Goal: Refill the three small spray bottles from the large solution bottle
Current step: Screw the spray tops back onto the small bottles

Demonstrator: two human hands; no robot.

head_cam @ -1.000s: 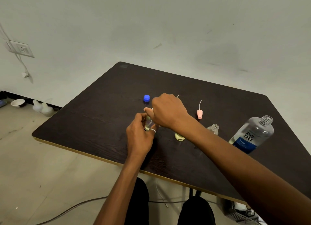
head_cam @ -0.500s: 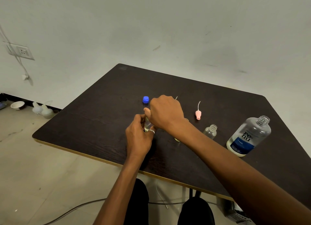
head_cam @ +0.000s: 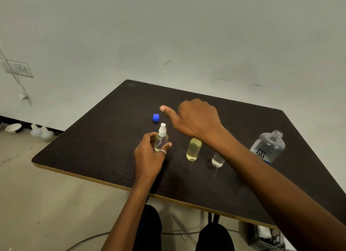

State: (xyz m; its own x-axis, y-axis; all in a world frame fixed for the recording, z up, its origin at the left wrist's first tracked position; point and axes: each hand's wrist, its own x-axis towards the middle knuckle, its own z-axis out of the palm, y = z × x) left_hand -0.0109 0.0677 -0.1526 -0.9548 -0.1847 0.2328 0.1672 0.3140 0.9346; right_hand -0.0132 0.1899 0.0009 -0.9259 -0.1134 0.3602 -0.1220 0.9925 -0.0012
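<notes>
Three small bottles (head_cam: pixel 194 150), one large bottle (head_cam: pixel 267 147), one blue cap (head_cam: pixel 156 117).

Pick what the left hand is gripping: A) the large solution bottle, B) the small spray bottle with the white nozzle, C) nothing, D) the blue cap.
B: the left hand curls its fingers round the small spray bottle, while the blue cap lies apart on the table and the large solution bottle stands untouched at the right.

The large solution bottle (head_cam: pixel 268 147) bears the label "re-nu".
</notes>
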